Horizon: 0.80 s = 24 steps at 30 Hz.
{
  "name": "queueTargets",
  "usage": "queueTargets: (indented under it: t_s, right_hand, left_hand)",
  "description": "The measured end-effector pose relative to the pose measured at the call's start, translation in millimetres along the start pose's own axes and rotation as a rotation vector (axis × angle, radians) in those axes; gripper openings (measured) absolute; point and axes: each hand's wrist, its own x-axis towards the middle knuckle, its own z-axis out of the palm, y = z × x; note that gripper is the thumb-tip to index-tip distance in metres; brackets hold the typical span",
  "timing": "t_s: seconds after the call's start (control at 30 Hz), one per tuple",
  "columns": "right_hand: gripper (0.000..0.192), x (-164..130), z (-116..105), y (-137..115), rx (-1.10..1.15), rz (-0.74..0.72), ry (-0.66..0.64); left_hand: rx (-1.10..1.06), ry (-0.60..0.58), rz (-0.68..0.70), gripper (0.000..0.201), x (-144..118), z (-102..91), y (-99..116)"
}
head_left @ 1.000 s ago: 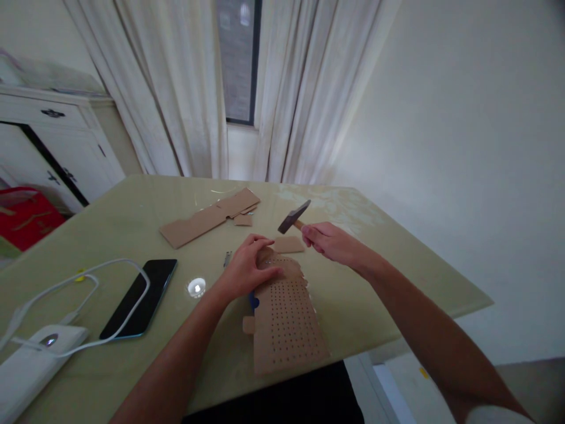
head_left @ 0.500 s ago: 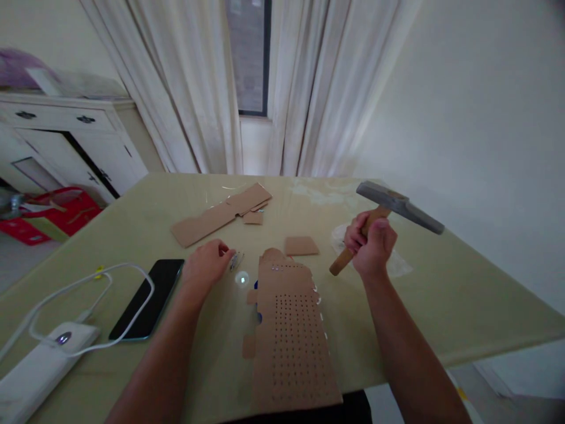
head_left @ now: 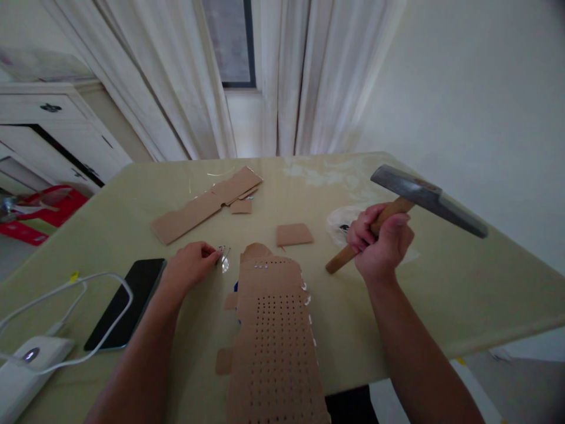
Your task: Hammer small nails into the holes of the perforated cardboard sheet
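My right hand [head_left: 380, 244] is wrapped round the wooden handle of a hammer [head_left: 426, 189], holding it raised above the table with its grey metal head up and to the right. My left hand [head_left: 194, 263] rests low over the table, thumb and fingertips pinched at a small pile of thin metal nails [head_left: 224, 254]. Whether a nail sits between the fingertips is too small to tell. Between my arms lies a cardboard piece [head_left: 282, 353] punched with rows of small holes, several shiny dots near its far end.
A black phone [head_left: 128, 303], a white cable [head_left: 119, 324] and a white power bank [head_left: 39, 377] lie at left. Farther back are a long cardboard strip [head_left: 198, 209] and a small cardboard rectangle [head_left: 294, 234]. A clear plastic bag [head_left: 338, 221] lies behind my right hand.
The view has tipped down and shifted, so the table things appear farther left. My right hand has lifted the hammer nearer; my left hand stays at the nails.
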Motion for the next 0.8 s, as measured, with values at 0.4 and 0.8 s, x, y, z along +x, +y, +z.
queueTargets:
  t_s: [0.4, 0.8]
  right_hand:
    - [0.05, -5.0, 2.3, 16.0, -0.069, 0.132, 0.0]
    - [0.064, -20.7, 17.0, 45.2, -0.035, 0.553, -0.1]
  left_hand:
    - [-0.073, 0.047, 0.005, 0.032, -0.8, 5.2, 5.5]
    - [-0.119, 0.196, -0.046, 0.026, -12.4, -5.2, 23.5]
